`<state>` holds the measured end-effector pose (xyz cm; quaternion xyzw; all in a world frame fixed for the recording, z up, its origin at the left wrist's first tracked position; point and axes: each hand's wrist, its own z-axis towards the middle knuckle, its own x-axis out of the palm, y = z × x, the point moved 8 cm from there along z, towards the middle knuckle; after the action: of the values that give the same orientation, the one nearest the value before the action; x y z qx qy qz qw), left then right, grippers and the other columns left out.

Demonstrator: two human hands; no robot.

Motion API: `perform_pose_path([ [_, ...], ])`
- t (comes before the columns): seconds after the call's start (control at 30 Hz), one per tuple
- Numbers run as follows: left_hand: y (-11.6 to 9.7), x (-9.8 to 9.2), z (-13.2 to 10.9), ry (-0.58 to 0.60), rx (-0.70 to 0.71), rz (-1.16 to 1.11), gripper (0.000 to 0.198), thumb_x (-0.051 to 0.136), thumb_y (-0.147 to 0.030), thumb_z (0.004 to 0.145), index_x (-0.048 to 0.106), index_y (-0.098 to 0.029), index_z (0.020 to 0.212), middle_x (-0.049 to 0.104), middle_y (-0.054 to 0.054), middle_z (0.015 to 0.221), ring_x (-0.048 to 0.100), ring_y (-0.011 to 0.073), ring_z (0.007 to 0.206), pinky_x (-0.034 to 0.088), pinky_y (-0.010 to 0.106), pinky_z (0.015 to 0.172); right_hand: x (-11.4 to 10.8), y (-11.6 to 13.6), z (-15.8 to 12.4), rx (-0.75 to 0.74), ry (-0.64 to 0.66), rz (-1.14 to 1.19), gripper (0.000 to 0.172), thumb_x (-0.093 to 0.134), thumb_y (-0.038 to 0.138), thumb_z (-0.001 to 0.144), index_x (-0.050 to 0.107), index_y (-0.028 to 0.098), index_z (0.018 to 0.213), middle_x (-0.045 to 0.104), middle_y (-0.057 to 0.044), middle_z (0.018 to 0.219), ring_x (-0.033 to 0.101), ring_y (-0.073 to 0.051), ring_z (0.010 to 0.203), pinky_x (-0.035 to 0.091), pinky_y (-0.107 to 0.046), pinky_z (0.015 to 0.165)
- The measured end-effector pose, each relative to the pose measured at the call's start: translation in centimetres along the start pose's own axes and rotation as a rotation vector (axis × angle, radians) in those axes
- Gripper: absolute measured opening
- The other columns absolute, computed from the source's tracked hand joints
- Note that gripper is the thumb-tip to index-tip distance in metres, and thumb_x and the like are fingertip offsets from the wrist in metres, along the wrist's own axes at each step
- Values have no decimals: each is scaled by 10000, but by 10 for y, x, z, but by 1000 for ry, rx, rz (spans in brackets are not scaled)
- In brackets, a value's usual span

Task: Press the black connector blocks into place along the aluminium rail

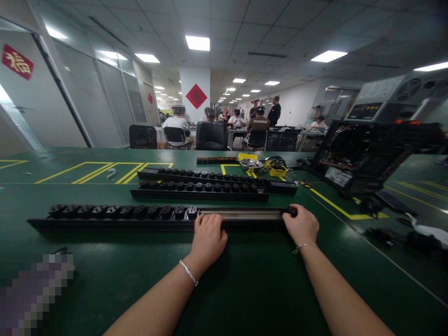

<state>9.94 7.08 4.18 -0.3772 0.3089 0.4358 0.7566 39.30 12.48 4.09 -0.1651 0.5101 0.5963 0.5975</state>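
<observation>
A long black rail (105, 223) lies across the green table in front of me, its left half filled with a row of several black socket modules (140, 211) and its right half an empty metal channel (245, 213). My left hand (209, 239) rests on the rail's front edge just right of the last module, fingers curled over it. My right hand (301, 225) is closed around a black module (292, 211) at the rail's right end.
Two more black rails (199, 191) with modules lie behind. Further back stand a metal bowl (250, 163), yellow items and cables. An open black computer case (364, 156) sits at the right. People sit at desks in the background.
</observation>
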Motion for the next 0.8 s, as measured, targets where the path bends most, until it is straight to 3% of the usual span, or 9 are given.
perform_pose_path([
  [0.8,-1,0,0,8,9,-20,232,473,-169,752,516,-235,971,613,15,950,524,197,982,245,433,1025,0,-28,9,119,-52,116,424,470,310,697,578,144,1071,560,-131,1103,493,-269,998,395,-370,841],
])
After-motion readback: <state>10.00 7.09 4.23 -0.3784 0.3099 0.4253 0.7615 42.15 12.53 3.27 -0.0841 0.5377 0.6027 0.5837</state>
